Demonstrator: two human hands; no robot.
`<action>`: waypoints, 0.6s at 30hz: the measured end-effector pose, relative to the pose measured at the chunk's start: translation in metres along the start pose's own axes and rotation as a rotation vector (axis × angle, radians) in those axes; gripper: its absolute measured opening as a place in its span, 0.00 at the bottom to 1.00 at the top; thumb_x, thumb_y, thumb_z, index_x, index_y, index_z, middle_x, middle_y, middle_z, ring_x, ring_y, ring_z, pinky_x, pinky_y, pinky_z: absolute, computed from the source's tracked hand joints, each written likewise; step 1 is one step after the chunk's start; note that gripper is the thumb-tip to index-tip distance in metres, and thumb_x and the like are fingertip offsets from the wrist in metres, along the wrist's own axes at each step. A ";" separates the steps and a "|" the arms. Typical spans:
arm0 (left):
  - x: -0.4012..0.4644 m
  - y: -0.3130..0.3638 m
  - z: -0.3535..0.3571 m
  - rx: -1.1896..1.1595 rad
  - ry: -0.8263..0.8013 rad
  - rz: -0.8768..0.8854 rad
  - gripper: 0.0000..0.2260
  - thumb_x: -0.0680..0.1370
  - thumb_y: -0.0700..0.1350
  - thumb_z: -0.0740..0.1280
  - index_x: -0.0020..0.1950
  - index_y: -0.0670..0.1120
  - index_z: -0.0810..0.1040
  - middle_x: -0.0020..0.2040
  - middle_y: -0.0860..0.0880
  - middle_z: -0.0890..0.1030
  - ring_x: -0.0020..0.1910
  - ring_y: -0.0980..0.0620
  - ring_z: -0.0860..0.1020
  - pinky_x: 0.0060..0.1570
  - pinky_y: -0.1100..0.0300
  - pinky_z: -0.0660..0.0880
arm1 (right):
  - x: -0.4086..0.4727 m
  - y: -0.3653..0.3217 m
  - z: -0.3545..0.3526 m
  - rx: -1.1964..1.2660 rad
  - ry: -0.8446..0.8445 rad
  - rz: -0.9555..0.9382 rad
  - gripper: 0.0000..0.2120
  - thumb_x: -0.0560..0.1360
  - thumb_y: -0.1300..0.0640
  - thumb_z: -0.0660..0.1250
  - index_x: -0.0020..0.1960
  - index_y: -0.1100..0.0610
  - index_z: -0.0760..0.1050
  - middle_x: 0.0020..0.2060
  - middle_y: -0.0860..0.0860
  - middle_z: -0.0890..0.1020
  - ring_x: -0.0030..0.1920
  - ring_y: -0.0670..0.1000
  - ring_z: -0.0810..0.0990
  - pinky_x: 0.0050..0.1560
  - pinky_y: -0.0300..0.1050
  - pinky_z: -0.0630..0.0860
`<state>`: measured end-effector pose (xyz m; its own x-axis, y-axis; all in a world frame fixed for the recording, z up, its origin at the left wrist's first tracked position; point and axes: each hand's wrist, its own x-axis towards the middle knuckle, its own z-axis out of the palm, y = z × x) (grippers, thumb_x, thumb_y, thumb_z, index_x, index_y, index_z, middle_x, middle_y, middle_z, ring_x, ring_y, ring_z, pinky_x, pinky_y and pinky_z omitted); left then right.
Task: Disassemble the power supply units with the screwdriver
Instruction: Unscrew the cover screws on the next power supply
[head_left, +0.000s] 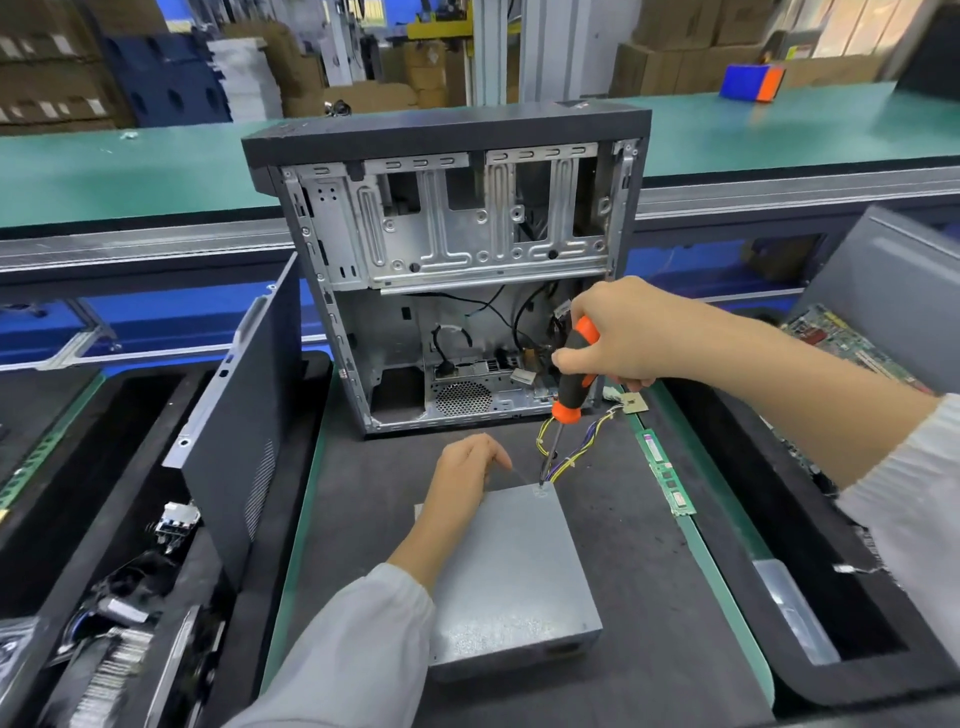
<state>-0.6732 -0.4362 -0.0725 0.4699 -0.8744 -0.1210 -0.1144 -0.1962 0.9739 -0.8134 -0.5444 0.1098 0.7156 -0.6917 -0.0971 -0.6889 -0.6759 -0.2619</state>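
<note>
**Screwdriver tip set on a corner screw of the power supply**

One flat grey metal power supply unit (511, 577) lies on the dark tabletop (639, 571), in front of one open, upright computer case of bare metal with a black shell (447, 270). The right hand (618, 338) is curled round the black-and-orange handle of one screwdriver (569, 384), which stands nearly upright, leaning slightly, with its tip on the unit's far right corner. The left hand (462, 483) rests on the unit's far left edge, fingers bent loosely downward over it; whether they truly grip it cannot be told. A bundle of yellow, black and purple wires (576, 447) runs from the unit's far side toward the case. One green memory stick (667, 473) lies on the tabletop to the right of the unit. One black side panel (234, 441) leans upright to the left. One green circuit board (852, 343) shows at the far right, partly hidden by the right forearm.
</note>
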 end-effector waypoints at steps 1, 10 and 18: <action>-0.001 -0.001 0.001 0.028 -0.003 0.035 0.19 0.77 0.33 0.56 0.31 0.47 0.77 0.22 0.58 0.67 0.23 0.60 0.64 0.25 0.66 0.58 | 0.001 0.001 0.002 -0.018 0.008 -0.007 0.15 0.74 0.47 0.66 0.40 0.59 0.69 0.22 0.52 0.77 0.19 0.50 0.76 0.22 0.38 0.72; -0.006 -0.006 0.001 0.118 -0.034 0.161 0.14 0.79 0.35 0.59 0.45 0.46 0.83 0.29 0.50 0.71 0.26 0.57 0.62 0.27 0.64 0.59 | 0.007 0.004 0.009 -0.030 0.038 -0.026 0.17 0.74 0.45 0.67 0.39 0.58 0.69 0.23 0.52 0.78 0.18 0.48 0.76 0.20 0.37 0.69; -0.006 -0.008 0.002 0.131 -0.060 0.181 0.13 0.78 0.33 0.61 0.46 0.47 0.83 0.25 0.58 0.65 0.25 0.59 0.61 0.27 0.68 0.59 | 0.002 -0.021 0.019 -0.147 0.214 -0.073 0.26 0.74 0.43 0.66 0.29 0.58 0.59 0.25 0.52 0.65 0.26 0.52 0.63 0.25 0.42 0.57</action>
<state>-0.6765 -0.4303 -0.0802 0.3787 -0.9247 0.0386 -0.3068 -0.0861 0.9479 -0.7950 -0.5269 0.0969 0.7341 -0.6672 0.1261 -0.6568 -0.7449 -0.1174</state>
